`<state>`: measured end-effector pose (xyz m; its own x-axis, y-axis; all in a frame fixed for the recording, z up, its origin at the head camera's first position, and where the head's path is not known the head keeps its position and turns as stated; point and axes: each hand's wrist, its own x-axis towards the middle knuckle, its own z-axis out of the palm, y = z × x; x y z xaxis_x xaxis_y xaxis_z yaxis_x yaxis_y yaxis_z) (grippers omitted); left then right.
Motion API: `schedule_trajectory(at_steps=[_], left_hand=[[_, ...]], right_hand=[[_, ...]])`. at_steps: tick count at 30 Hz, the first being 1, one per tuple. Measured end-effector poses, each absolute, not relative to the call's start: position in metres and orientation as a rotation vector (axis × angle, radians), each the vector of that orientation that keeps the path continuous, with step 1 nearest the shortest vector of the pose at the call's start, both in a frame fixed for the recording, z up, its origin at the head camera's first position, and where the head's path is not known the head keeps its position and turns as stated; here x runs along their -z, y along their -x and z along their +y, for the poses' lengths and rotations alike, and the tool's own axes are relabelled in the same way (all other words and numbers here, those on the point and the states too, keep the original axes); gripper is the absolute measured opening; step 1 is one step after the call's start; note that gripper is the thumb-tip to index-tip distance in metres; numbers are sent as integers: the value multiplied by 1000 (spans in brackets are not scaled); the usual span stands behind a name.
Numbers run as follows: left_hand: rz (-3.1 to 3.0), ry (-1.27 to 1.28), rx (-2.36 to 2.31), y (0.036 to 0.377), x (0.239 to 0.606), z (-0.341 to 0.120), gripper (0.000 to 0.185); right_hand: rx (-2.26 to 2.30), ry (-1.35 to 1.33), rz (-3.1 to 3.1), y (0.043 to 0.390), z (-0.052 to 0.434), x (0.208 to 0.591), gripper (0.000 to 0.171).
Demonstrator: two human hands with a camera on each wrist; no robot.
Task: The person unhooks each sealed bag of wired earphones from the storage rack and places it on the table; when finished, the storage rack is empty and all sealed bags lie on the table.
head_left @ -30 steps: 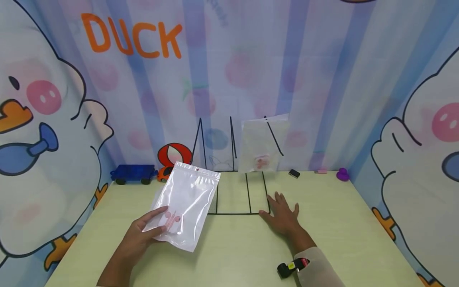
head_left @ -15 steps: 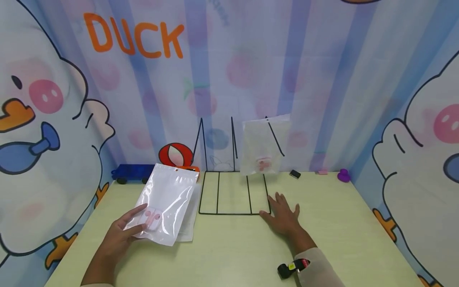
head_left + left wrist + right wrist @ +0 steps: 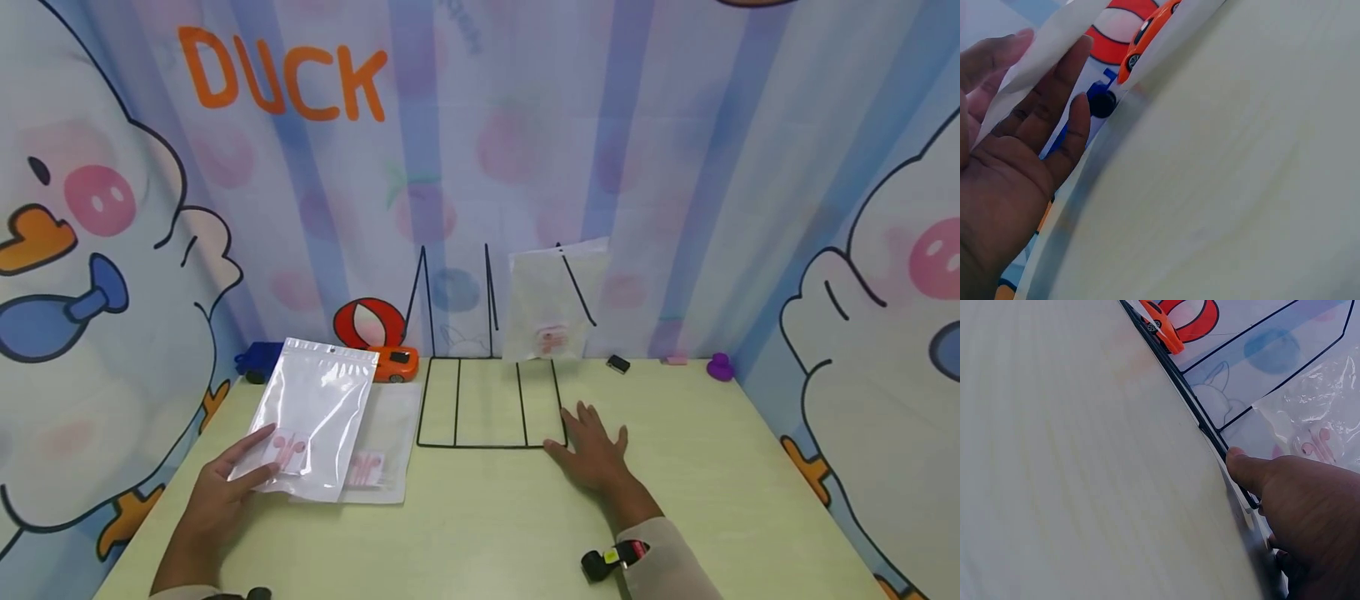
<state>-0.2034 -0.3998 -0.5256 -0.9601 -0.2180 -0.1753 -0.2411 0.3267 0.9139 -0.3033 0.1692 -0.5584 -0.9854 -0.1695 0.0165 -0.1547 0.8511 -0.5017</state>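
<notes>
Compared with a second ago, your left hand (image 3: 217, 492) has pulled its clear plastic pouch (image 3: 315, 421) back to your left and lower; it used to sit up near the wire rack (image 3: 487, 404), covering the rack's left edge. Now it sits well left of the rack, and that move has uncovered a second pouch (image 3: 378, 454) lying flat underneath, plus the orange toy car (image 3: 393, 364) behind it. The grip on that side is a pinch: thumb on top of the pouch's lower corner, fingers below it, right by the pink earphones (image 3: 287, 450) inside. In the left wrist view you can see the pouch edge (image 3: 1041, 62) crossing your straightened fingers.

Your right hand (image 3: 596, 454) hasn't budged. It's flat on the surface (image 3: 712, 467), fingers spread, thumb just at the rack's front right corner; in the right wrist view the thumb (image 3: 1254, 472) touches the black wire (image 3: 1210, 434).

A third pouch (image 3: 551, 308) still leans upright in the rack's right slot against the back wall.

The surface is pale green. Along its back edge sit a blue toy truck (image 3: 255, 362), a small black thing (image 3: 617, 363), something pink and a purple duck (image 3: 718, 367). The walls around are a striped cartoon backdrop with "DUCK" in orange (image 3: 281, 75).
</notes>
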Motion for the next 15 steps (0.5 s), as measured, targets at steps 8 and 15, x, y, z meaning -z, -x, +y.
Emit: schedule_trajectory(at_steps=[8, 15], left_hand=[[2510, 509, -1856, 201, 528, -414, 80], [2562, 527, -1856, 197, 528, -419, 80]], right_hand=[[800, 259, 2992, 303, 168, 557, 79], [811, 259, 2984, 301, 168, 556, 79]])
